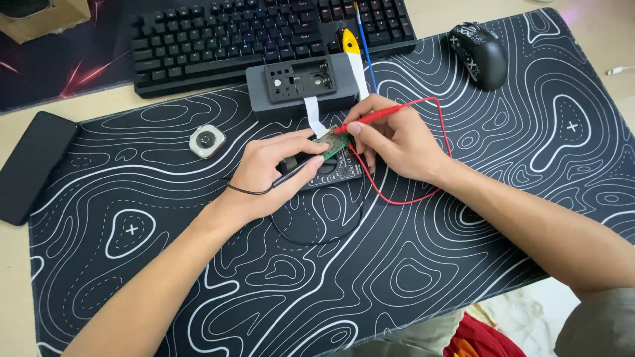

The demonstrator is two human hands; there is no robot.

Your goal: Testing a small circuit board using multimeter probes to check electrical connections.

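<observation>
Circuit board [330, 143], small and green, is lying on a dark multimeter [334, 173] in the middle of the desk mat [410, 264], with both probe tips meeting on it. The right hand [390, 142] is pinching a red probe [370, 118] between thumb and forefinger, pen-style, its tip pressing on the board's upper edge. The left hand [271, 175] is gripping a black probe [296, 172] the same way, fingers curled around it, tip touching the board's lower side. A red lead [423, 192] is looping around the right wrist; a black lead [311, 238] is curving below the left hand. A white ribbon cable [314, 116] is running from the board up to a grey casing [301, 82] just behind. Beyond that, a black keyboard [264, 33] is sitting at the mat's far edge, a mouse [479, 53] to its right, a smartwatch body [207, 141] left of the hands, and a black phone [30, 165] at the mat's left edge.
</observation>
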